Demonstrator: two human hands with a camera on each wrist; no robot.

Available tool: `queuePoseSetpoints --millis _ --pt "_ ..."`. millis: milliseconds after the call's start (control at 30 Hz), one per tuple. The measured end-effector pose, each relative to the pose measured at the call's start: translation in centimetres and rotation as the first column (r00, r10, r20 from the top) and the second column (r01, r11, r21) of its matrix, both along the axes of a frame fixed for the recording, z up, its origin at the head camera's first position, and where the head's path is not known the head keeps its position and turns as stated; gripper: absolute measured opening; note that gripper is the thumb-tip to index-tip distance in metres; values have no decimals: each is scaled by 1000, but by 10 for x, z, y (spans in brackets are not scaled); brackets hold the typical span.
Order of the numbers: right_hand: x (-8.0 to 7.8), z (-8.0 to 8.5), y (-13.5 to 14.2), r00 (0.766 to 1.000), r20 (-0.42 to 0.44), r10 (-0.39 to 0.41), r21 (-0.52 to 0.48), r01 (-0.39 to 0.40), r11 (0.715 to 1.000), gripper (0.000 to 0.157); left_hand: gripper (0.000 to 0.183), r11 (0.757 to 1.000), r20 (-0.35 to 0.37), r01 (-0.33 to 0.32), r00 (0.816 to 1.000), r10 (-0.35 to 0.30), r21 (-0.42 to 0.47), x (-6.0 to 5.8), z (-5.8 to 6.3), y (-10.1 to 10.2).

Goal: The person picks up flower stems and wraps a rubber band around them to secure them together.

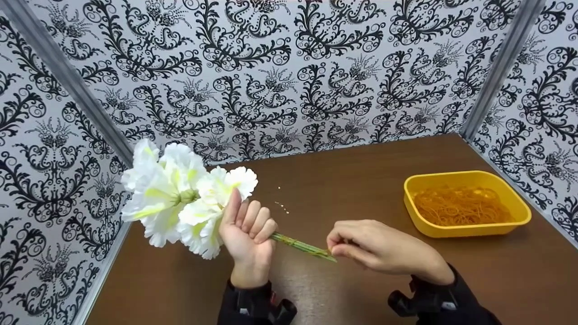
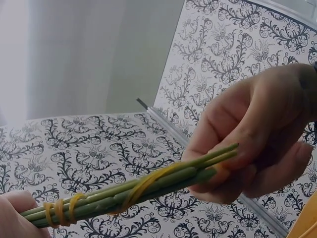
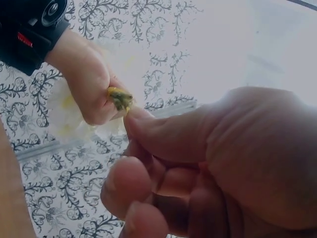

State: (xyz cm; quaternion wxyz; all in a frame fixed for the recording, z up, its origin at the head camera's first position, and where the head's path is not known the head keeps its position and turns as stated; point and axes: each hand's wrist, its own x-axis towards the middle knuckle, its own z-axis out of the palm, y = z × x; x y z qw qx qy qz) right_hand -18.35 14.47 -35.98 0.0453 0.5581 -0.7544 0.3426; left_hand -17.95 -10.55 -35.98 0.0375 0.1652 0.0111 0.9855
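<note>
My left hand (image 1: 250,234) grips a bunch of white artificial flowers (image 1: 156,189) by its green stems (image 1: 300,245), just below the blooms. The flower heads point left and the stem ends point right. Several turns of yellow rubber band (image 2: 73,208) circle the stems close to the left hand, as the left wrist view shows. Nearer the cut ends, a rubber band (image 2: 143,186) runs slantwise across them. At those ends my right hand (image 1: 375,246) pinches part of this band between thumb and forefinger, its other fingers curled.
A yellow plastic tub (image 1: 469,230) holding a heap of rubber bands (image 1: 460,205) stands at the right on the brown table (image 1: 343,180). Small white specks lie behind the hands. Patterned black-and-white panels (image 1: 289,67) with metal edge strips enclose the table.
</note>
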Motion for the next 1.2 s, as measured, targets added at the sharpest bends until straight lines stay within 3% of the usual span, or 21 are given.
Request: queuePoseSetpoints --millis 167,333,500,600,800,967,1200 --pt "-5 -6 -8 998 -57 -27 -10 26 1000 7 54 999 20 33 999 -33 -1 0 -1 3" --pt "-8 -13 -21 989 -145 -44 -94 30 995 8 53 998 58 65 996 -65 8 -1 -4 12" --pt "-12 -19 -31 971 -236 -49 -166 10 986 5 52 996 144 79 987 -72 -45 2 -9 28" --pt "-14 -20 -30 968 -247 -54 -201 3 980 6 53 993 168 95 982 -83 -69 3 -13 37" --pt "-14 -14 -22 987 -163 2 -242 -42 969 20 52 997 129 70 990 -65 -35 1 -16 40" --pt "-5 -9 -19 996 -65 -55 -225 39 974 17 52 997 106 69 992 -66 -24 -1 -15 37" --pt "7 -5 -20 995 28 -93 -144 96 985 16 52 999 147 32 989 -31 -9 -4 -15 35"
